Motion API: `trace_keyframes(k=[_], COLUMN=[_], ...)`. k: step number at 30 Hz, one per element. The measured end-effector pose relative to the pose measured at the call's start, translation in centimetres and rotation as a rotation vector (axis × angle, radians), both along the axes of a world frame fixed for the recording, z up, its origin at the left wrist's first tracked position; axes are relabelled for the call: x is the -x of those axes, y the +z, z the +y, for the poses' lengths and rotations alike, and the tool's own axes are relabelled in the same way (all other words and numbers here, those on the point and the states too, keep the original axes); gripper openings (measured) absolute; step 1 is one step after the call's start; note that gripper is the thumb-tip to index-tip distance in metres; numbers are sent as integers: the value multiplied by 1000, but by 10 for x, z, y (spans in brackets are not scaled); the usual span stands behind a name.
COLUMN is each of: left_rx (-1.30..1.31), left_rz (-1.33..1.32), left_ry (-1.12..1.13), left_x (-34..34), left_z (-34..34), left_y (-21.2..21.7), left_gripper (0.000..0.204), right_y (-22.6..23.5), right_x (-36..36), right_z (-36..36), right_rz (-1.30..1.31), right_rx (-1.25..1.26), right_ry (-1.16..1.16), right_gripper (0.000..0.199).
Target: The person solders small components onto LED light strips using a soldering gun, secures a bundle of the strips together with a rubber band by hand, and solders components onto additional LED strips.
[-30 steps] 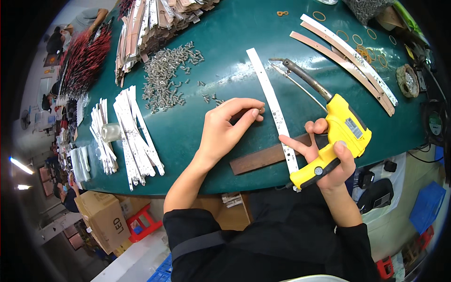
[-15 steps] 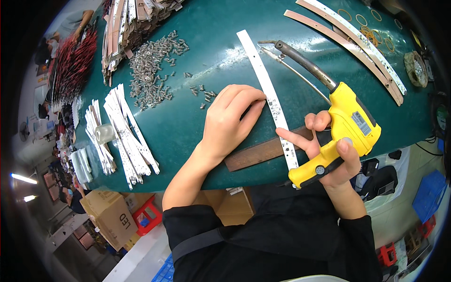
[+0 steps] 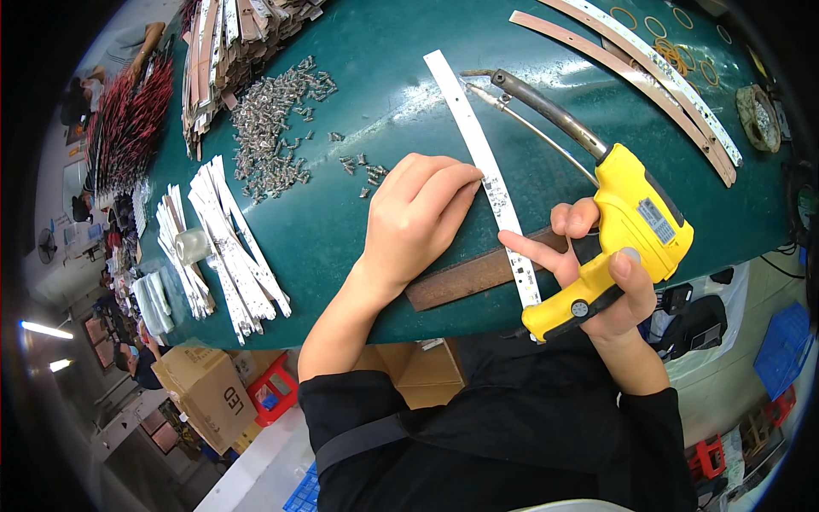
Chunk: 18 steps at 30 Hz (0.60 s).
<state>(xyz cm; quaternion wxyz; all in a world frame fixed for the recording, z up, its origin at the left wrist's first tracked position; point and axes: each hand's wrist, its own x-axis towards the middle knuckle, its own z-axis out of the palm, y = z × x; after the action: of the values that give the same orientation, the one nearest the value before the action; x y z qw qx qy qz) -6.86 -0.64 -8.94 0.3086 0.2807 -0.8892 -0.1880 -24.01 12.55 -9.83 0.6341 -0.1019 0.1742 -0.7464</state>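
One dark green table (image 3: 358, 51) bears one white strip (image 3: 486, 175) lying across one brown bar (image 3: 465, 277), pinned by the left hand's (image 3: 418, 218) loosely curled fingertips, while the right hand (image 3: 610, 286) is clenched round one yellow soldering gun (image 3: 627, 235).

Left hand (image 3: 418, 218) presses white strip (image 3: 482, 162); right hand (image 3: 601, 277) grips yellow soldering gun (image 3: 627, 235).

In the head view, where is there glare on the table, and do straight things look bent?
Head view: bright glare lies on the green table above the white strip; the long strips at upper right curve from fisheye distortion; corners fall dark; the left hand and yellow soldering gun look sharp.
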Motion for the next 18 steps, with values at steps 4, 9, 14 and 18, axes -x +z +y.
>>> trace_keyframes(k=[4,9,14,18], left_rx=[66,309,154,8], left_rz=[-20,-136,-2,66], left_ry=[-15,-43,-39,-12], left_x=[-1,0,-1,-5], left_z=[0,3,0,3], left_y=[-3,-7,-8,-7], left_gripper=[21,25,21,20], right_y=[-1,-1,25,57], right_x=[1,0,17,37], right_z=[0,0,8,23], right_rz=[5,-17,9,571], right_rx=[23,37,-38,-243], right_ry=[12,10,59,-134], right_gripper=[60,58,62,88])
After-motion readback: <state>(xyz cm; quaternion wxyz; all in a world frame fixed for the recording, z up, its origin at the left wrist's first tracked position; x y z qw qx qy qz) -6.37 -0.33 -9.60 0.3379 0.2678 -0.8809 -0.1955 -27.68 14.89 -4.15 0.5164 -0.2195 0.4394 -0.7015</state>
